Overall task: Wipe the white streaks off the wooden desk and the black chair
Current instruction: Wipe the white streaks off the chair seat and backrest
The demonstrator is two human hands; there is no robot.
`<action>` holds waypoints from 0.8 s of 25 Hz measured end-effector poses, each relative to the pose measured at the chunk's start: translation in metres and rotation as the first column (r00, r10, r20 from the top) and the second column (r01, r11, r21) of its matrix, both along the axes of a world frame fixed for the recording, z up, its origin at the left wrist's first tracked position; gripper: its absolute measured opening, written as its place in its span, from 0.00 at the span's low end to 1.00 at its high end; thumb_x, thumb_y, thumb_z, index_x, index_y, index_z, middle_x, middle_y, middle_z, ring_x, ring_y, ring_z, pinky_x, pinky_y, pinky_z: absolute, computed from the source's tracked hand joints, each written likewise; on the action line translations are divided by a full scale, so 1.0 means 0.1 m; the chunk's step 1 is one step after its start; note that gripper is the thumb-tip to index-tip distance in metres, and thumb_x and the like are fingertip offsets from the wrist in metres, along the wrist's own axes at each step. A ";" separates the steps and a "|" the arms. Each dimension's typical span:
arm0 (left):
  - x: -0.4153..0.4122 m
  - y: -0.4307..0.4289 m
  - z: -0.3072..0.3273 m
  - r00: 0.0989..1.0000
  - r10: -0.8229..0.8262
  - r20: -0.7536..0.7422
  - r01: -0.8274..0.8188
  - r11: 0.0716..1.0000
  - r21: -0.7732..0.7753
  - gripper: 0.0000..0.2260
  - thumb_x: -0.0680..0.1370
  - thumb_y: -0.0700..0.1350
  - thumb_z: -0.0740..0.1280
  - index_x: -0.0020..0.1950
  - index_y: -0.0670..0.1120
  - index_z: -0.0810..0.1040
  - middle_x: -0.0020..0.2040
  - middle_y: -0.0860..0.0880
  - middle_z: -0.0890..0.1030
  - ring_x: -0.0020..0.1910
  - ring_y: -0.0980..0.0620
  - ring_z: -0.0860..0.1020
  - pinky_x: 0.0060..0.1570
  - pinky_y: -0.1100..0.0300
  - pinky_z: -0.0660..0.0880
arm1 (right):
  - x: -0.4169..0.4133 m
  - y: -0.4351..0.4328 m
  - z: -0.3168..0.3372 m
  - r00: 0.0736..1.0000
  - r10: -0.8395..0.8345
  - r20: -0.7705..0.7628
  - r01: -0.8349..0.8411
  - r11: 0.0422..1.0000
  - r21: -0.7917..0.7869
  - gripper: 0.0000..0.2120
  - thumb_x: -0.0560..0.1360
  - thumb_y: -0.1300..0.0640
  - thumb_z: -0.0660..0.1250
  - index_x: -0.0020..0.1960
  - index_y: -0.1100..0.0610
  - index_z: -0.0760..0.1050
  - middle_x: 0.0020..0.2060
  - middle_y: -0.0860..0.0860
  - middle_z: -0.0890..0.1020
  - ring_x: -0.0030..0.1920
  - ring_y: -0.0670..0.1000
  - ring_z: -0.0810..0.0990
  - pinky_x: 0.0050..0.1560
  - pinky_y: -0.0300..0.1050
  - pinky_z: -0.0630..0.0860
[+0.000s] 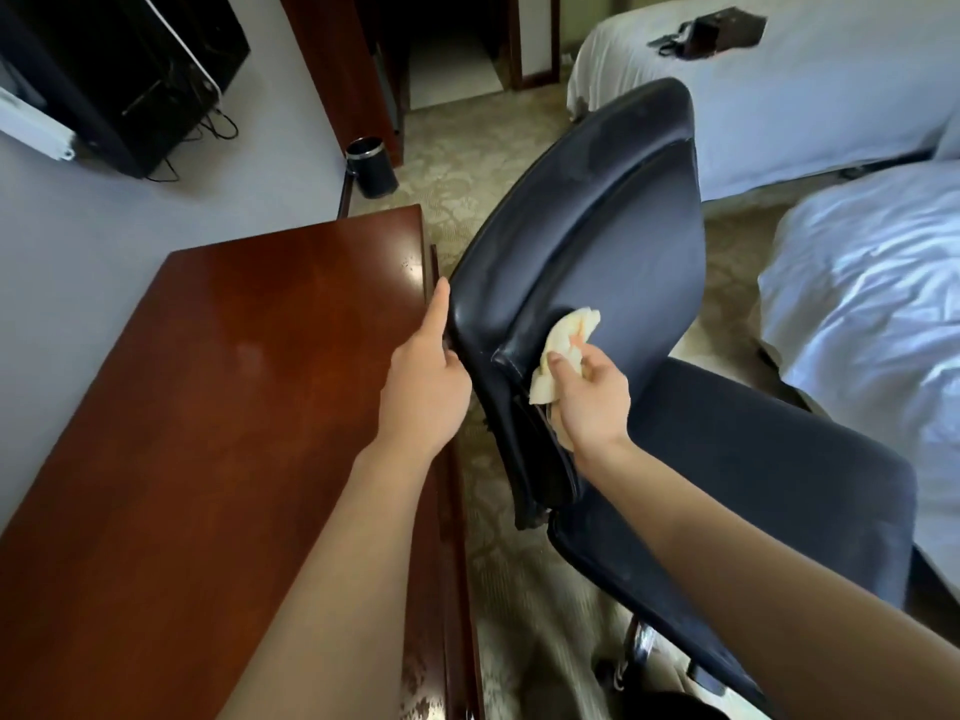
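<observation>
On the black chair (613, 241) now, just beside the bench (208, 381). My left grip (423, 387) clasps its backrest edge; right grip (589, 402) pinches cloth (566, 340) against the lower backrest. Next, probably: wipe upward, braced.

Left grip (423, 379), right grip (587, 402), both curled.

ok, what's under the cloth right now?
The lower backrest of the black chair, beside a seam; the right hand holds the cloth against it. Whether streaks lie beneath cannot be seen: the cloth covers that patch.
</observation>
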State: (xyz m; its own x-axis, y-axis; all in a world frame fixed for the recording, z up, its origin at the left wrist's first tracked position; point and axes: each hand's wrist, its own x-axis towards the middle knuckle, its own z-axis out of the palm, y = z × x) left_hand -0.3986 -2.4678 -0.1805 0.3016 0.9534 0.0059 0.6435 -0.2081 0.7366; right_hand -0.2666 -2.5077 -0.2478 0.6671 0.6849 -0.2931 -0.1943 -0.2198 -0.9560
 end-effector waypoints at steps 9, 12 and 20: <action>0.06 -0.11 0.15 0.987 0.065 -0.148 -0.067 0.998 -0.006 0.36 0.77 0.34 0.58 0.77 0.61 0.48 0.57 0.47 0.79 0.51 0.45 0.79 0.51 0.45 0.78 | -0.33 -0.07 -0.26 0.631 0.086 0.771 -0.222 0.972 0.073 0.20 0.76 0.62 0.64 0.68 0.55 0.71 0.53 0.56 0.73 0.51 0.53 0.72 0.50 0.41 0.72; 0.14 -0.12 0.18 0.987 0.153 -0.054 -0.150 0.987 0.064 0.31 0.76 0.33 0.58 0.76 0.57 0.59 0.56 0.47 0.79 0.51 0.45 0.79 0.51 0.47 0.77 | -0.09 -0.05 -0.37 0.498 0.056 0.865 -0.343 0.929 0.138 0.22 0.72 0.64 0.70 0.65 0.55 0.75 0.52 0.53 0.75 0.49 0.49 0.69 0.44 0.40 0.72; 0.79 0.27 0.41 0.954 0.264 -0.144 -0.246 0.960 0.131 0.18 0.81 0.45 0.58 0.71 0.47 0.65 0.66 0.46 0.73 0.63 0.45 0.73 0.62 0.49 0.69 | 1.16 0.56 -0.24 0.243 0.049 0.969 -0.657 0.743 0.127 0.21 0.70 0.66 0.68 0.60 0.50 0.74 0.50 0.50 0.74 0.47 0.52 0.71 0.43 0.46 0.77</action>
